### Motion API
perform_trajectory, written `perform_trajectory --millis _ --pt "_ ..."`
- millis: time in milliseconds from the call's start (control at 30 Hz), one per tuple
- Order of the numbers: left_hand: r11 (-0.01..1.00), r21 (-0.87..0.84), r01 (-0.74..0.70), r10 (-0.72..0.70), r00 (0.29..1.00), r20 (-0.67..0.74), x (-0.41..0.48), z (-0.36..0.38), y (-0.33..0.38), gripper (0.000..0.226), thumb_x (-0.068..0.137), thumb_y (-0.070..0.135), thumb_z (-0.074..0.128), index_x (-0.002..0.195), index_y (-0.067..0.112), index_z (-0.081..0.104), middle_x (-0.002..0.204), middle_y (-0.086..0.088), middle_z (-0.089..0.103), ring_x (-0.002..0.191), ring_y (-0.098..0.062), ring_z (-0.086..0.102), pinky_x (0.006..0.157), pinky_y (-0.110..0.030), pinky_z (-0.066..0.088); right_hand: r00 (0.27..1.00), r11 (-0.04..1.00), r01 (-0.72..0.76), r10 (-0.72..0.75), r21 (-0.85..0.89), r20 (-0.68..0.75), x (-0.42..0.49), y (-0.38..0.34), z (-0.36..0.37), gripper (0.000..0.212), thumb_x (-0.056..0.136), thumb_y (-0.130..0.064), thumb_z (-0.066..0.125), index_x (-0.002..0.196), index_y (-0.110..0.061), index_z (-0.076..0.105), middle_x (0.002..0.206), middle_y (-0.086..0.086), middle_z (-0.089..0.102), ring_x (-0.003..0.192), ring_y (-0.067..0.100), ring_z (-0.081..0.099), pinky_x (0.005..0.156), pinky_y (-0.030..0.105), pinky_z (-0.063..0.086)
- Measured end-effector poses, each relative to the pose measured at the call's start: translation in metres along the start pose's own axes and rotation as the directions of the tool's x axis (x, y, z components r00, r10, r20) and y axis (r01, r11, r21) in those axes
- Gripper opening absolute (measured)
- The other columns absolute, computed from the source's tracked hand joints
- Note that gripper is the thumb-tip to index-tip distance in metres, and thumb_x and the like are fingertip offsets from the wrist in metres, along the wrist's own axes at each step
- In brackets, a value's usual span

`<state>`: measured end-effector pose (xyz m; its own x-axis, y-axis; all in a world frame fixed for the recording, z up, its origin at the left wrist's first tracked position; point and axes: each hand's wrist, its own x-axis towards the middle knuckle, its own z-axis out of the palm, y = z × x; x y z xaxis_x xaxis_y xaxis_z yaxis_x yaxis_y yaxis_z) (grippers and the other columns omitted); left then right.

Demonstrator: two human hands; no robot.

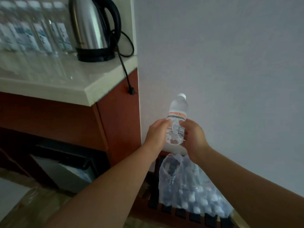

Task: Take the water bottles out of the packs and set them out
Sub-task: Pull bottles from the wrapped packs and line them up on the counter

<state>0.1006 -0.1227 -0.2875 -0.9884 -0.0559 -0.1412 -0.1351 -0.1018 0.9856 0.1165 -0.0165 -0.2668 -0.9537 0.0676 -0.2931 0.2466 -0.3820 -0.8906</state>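
A clear water bottle (178,111) with a white cap and an orange label band is held upright in front of the white wall. My left hand (157,134) grips its lower left side and my right hand (193,137) grips its lower right side. Below the hands lies a torn plastic pack (185,183) with several capped bottles still in it, resting on a dark slatted rack (184,213). Several bottles (35,30) stand in a blurred row on the pale countertop (74,83) at the upper left.
A steel electric kettle (92,28) on a black base stands on the countertop's right end, its cord (124,65) hanging over the edge to a plug. A red-brown cabinet (113,122) is under the counter, with a small fridge or bin (65,173) below.
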Motion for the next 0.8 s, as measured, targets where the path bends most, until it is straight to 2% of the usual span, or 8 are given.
perform_trajectory --millis 133,267,367,500,600,700,800 --pt "0.993 -0.048 -0.112 0.114 0.993 0.031 -0.022 -0.020 0.031 0.015 0.091 0.015 0.052 0.087 0.021 0.066 0.072 0.002 0.069 0.060 -0.009 0.067 0.049 -0.018 0.047 0.991 0.990 0.132 -0.132 -0.041 0.004 -0.037 -0.017 0.029 0.034 0.090 -0.002 0.048 0.123 -0.002 0.056 0.109 0.023 0.065 0.076 0.024 0.066 0.044 0.021 0.049" --pt "0.981 -0.065 -0.185 0.190 0.979 0.079 -0.056 -0.045 0.058 0.025 0.091 0.010 0.048 0.083 0.024 0.066 0.066 0.007 0.069 0.056 -0.007 0.067 0.046 -0.017 0.047 0.979 0.978 0.205 -0.205 -0.048 0.004 -0.077 -0.022 0.058 0.040 0.089 0.000 0.046 0.128 -0.008 0.053 0.113 0.021 0.065 0.079 0.024 0.067 0.044 0.021 0.049" --pt "0.972 -0.076 -0.223 0.231 0.965 0.126 -0.086 -0.070 0.078 0.034 0.089 0.001 0.044 0.088 0.027 0.066 0.072 0.007 0.071 0.062 -0.010 0.068 0.050 -0.021 0.050 0.969 0.968 0.247 -0.247 -0.044 0.000 -0.110 -0.022 0.084 0.043 0.088 0.004 0.044 0.126 -0.015 0.051 0.111 0.014 0.065 0.083 0.024 0.066 0.044 0.021 0.050" --pt "0.954 -0.140 -0.266 0.281 0.954 0.104 -0.129 -0.107 0.107 0.029 0.092 0.004 0.046 0.110 0.019 0.063 0.101 -0.009 0.068 0.088 -0.023 0.066 0.072 -0.034 0.055 0.935 0.934 0.350 -0.344 -0.078 0.083 -0.155 -0.019 0.121 0.041 0.086 0.007 0.045 0.113 -0.023 0.052 0.096 0.006 0.067 0.071 0.018 0.068 0.044 0.020 0.049" --pt "0.938 -0.186 -0.293 0.311 0.947 0.080 -0.157 -0.136 0.124 0.030 0.091 0.006 0.049 0.113 0.018 0.065 0.107 -0.013 0.068 0.090 -0.027 0.066 0.065 -0.031 0.054 0.904 0.902 0.414 -0.391 -0.122 0.171 -0.184 -0.019 0.148 0.045 0.084 0.010 0.045 0.116 -0.020 0.053 0.095 0.005 0.068 0.061 0.010 0.069 0.044 0.019 0.048" --pt "0.929 -0.167 -0.329 0.344 0.936 0.072 -0.176 -0.165 0.143 0.030 0.093 0.007 0.047 0.113 0.021 0.065 0.105 -0.009 0.070 0.089 -0.025 0.067 0.064 -0.029 0.055 0.888 0.882 0.440 -0.398 -0.170 0.231 -0.204 -0.022 0.177 0.049 0.084 0.011 0.045 0.124 -0.016 0.052 0.099 0.006 0.067 0.065 0.011 0.068 0.044 0.017 0.048" --pt "0.914 -0.155 -0.375 0.386 0.922 0.040 -0.187 -0.196 0.163 0.028 0.094 0.007 0.047 0.105 0.026 0.065 0.099 -0.005 0.070 0.083 -0.020 0.068 0.061 -0.025 0.055 0.869 0.869 0.461 -0.401 -0.178 0.290 -0.216 -0.026 0.209 0.049 0.083 0.012 0.044 0.123 -0.014 0.051 0.098 0.006 0.066 0.065 0.012 0.067 0.043 0.017 0.047"
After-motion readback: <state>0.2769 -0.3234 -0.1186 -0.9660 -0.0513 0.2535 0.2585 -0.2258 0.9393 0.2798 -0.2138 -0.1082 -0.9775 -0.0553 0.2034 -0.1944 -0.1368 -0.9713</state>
